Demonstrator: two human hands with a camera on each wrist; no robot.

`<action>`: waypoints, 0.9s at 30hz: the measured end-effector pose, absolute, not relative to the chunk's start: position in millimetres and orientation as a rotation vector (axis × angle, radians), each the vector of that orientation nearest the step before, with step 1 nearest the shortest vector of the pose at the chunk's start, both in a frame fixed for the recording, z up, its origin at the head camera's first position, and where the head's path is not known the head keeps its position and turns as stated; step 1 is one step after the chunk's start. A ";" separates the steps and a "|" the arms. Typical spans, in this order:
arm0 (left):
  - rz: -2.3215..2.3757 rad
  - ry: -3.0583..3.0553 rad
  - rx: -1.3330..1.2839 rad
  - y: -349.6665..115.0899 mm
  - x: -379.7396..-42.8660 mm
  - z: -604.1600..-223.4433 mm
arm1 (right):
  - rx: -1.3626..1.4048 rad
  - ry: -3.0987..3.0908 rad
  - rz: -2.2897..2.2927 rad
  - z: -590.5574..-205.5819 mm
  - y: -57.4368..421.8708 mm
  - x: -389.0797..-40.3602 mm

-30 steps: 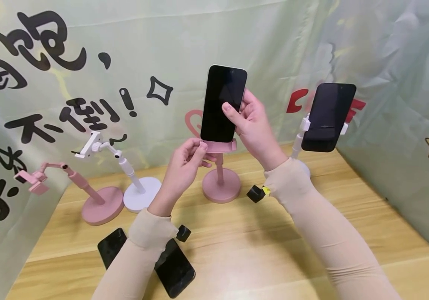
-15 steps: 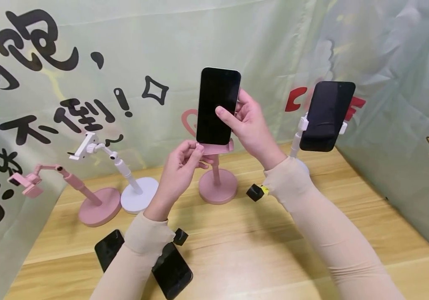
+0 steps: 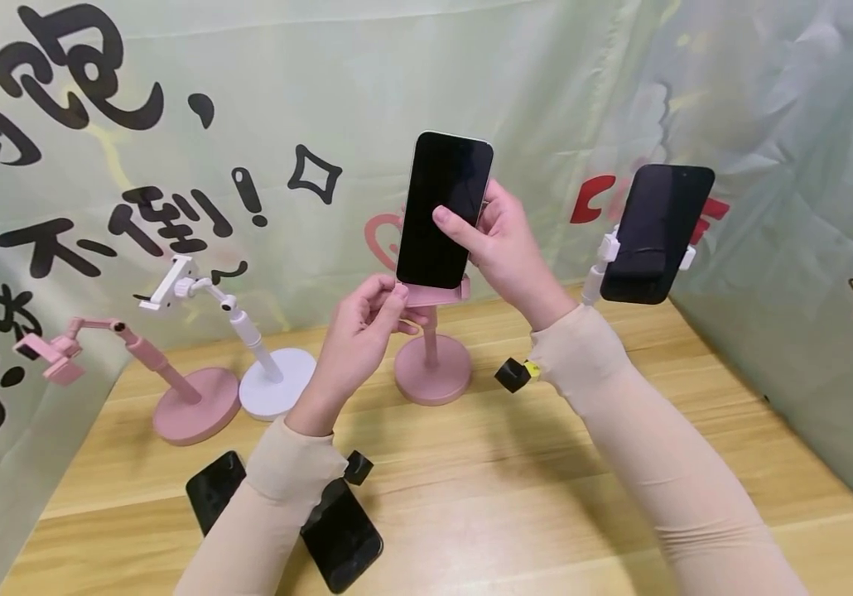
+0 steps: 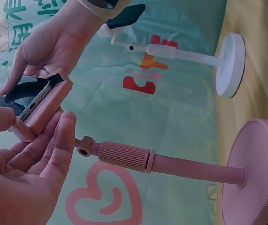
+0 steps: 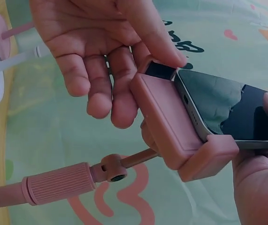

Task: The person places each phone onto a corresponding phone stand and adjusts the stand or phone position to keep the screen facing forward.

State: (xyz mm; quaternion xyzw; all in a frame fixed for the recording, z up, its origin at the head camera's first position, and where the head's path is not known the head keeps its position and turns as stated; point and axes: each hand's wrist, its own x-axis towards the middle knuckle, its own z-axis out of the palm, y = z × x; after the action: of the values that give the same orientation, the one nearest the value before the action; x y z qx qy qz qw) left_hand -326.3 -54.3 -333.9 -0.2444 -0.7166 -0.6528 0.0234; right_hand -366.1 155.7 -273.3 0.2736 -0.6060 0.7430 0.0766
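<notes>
The right hand [image 3: 497, 248] pinches a black-screened smartphone [image 3: 432, 186], thumb on the glass and fingers behind. The smartphone is held up, tilted slightly, with its bottom edge at the clamp [image 3: 430, 296] of the middle pink stand [image 3: 432, 368] — whether it touches the clamp's bed, I cannot tell. The left hand [image 3: 355, 339] pinches that clamp's left end between thumb and fingers. The middle pink stand's round base rests near the centre of the wooden table's [image 3: 441, 488] far edge.

By the far left corner, another pink stand [image 3: 197, 406] and a white stand [image 3: 277, 382] are side by side. Near the far right corner, a second white stand [image 4: 230, 64] carries a mounted phone [image 3: 657, 236]. Toward the near left corner lie two more phones, one left [image 3: 212, 488] and one right [image 3: 342, 534] of the left sleeve [image 3: 262, 513], which partly covers both.
</notes>
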 end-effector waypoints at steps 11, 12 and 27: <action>-2.019 -2.200 -0.755 -51.9 -327.8 -332.9 | 0.866 -1.922 2.059 -271.3 162.1 -368.8; -2.024 -2.186 -0.745 -51.3 -327.6 -333.4 | 0.875 -1.933 2.042 -271.1 162.1 -369.1; -2.093 -2.066 -0.654 -43.4 -324.5 -336.9 | 0.906 -2.062 1.903 -268.7 167.7 -366.9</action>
State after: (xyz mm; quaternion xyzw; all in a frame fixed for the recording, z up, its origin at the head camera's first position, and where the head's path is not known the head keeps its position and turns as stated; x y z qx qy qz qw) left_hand -324.5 -43.4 -336.9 -0.2167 -0.6843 -0.6933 0.0641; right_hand -366.9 167.7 -268.7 0.3060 -0.6962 0.6422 0.0962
